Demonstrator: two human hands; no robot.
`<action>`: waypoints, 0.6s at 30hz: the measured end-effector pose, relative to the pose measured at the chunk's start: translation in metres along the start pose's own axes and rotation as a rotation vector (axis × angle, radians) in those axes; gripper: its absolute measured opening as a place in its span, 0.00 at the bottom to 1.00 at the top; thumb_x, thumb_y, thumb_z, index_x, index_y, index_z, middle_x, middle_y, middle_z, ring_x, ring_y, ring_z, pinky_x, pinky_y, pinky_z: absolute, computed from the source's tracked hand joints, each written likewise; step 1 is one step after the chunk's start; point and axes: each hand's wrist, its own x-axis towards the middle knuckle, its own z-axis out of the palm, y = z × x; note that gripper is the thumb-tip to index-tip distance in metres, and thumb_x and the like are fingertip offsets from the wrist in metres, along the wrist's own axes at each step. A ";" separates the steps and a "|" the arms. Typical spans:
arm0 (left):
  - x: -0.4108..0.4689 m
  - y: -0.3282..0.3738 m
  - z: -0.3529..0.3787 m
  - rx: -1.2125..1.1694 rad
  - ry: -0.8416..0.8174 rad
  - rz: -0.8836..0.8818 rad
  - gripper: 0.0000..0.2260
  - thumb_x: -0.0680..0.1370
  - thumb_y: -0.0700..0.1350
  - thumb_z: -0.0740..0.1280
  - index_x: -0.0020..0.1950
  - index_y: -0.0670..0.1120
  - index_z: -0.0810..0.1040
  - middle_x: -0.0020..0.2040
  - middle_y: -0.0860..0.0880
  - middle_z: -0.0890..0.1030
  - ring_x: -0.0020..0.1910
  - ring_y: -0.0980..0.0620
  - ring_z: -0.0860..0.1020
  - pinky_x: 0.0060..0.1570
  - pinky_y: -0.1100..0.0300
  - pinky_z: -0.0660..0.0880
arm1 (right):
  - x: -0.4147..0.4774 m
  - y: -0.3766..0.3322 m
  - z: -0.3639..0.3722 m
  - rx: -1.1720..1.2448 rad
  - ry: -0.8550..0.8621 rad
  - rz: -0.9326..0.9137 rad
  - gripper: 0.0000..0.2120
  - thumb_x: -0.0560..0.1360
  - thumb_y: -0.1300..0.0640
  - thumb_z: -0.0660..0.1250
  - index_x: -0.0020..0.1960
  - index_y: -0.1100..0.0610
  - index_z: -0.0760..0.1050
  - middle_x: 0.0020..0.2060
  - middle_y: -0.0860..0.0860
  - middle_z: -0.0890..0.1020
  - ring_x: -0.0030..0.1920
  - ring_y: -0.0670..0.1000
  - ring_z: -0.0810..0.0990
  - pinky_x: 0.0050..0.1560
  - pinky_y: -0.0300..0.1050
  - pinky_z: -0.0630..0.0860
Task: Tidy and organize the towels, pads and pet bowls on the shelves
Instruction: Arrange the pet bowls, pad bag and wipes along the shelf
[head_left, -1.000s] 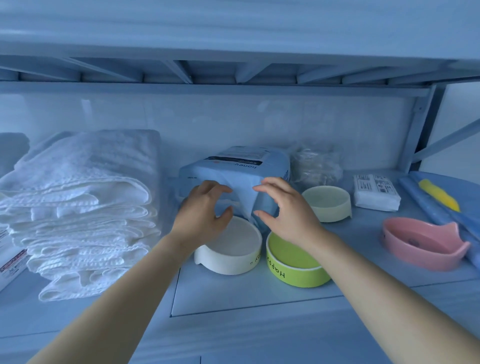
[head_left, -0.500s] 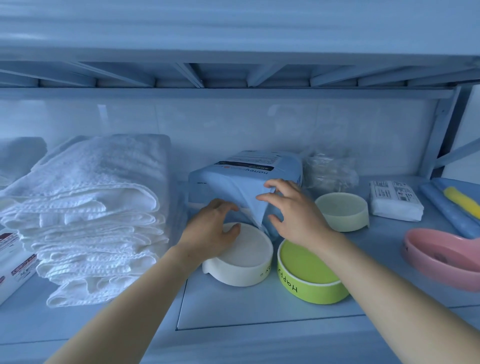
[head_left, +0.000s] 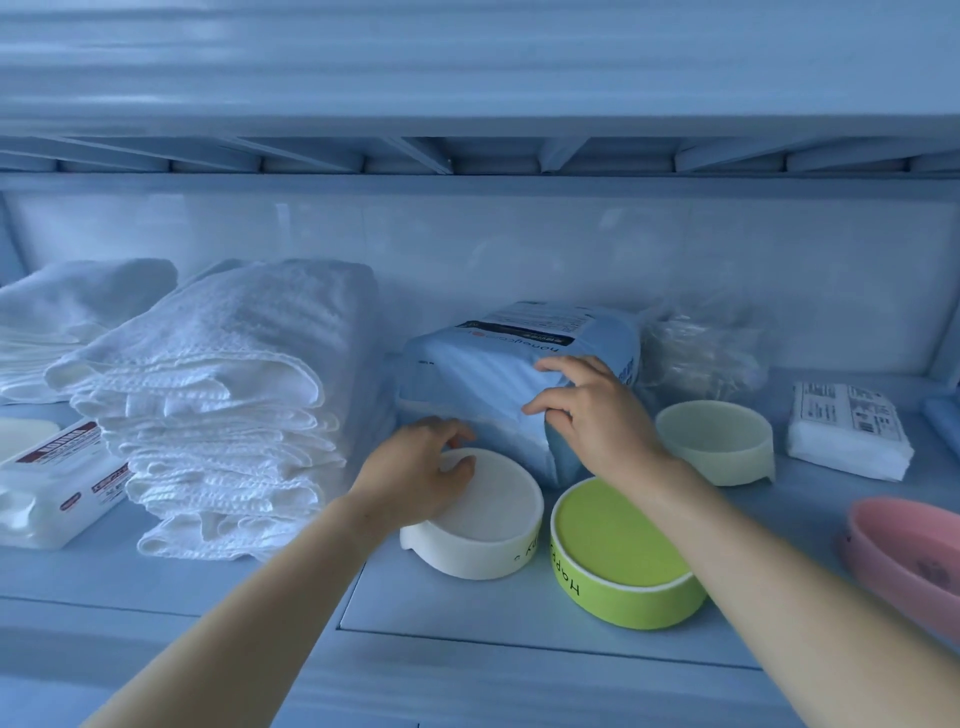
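While the right hand (head_left: 597, 415) clamps the near corner of the blue plastic-wrapped pack of pads (head_left: 488, 374), fingers (head_left: 569, 365) spread over its top edge and thumb pressed to its front face, we find the left hand (head_left: 413, 470) low on the round white ceramic bowl (head_left: 498, 512). Its fingers curl down behind the bowl's far rim, right at the foot of the pack; whether they hold the rim or the wrapper we cannot tell. The pack sits at the back of the shelf (head_left: 467, 608), just beside the stack of folded white towels (head_left: 228, 395), with the white bowl and the round lime-green bowl (head_left: 608, 551) crowding its front.

We judge the step to be squaring that pack. To do it well, we want a hold on the solid lower corners, not on loose wrapper, which looks likely to stretch and slip. We slide rather than lift. And we mind the bowls: dragging the pack forward could nudge them toward the shelf's front edge, so we go sideways or clear them first.
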 end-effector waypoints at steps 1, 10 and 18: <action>-0.002 0.000 -0.001 -0.001 0.005 -0.005 0.11 0.75 0.50 0.63 0.57 0.53 0.75 0.53 0.55 0.77 0.53 0.53 0.76 0.44 0.63 0.68 | 0.000 0.003 -0.002 0.004 0.016 -0.009 0.12 0.70 0.69 0.67 0.44 0.53 0.84 0.58 0.54 0.79 0.57 0.56 0.74 0.50 0.45 0.71; 0.003 0.011 -0.013 -0.007 0.202 0.009 0.21 0.72 0.48 0.68 0.65 0.55 0.70 0.67 0.56 0.63 0.61 0.53 0.69 0.48 0.62 0.70 | 0.013 0.018 -0.035 0.193 0.156 0.058 0.12 0.72 0.69 0.65 0.44 0.56 0.83 0.58 0.52 0.79 0.51 0.52 0.77 0.49 0.39 0.68; 0.020 0.032 -0.020 0.251 0.176 0.271 0.42 0.71 0.50 0.72 0.73 0.65 0.47 0.76 0.59 0.45 0.75 0.55 0.46 0.59 0.56 0.69 | 0.017 0.025 -0.058 0.283 0.270 0.044 0.15 0.72 0.72 0.63 0.44 0.56 0.83 0.53 0.52 0.79 0.46 0.40 0.75 0.43 0.22 0.65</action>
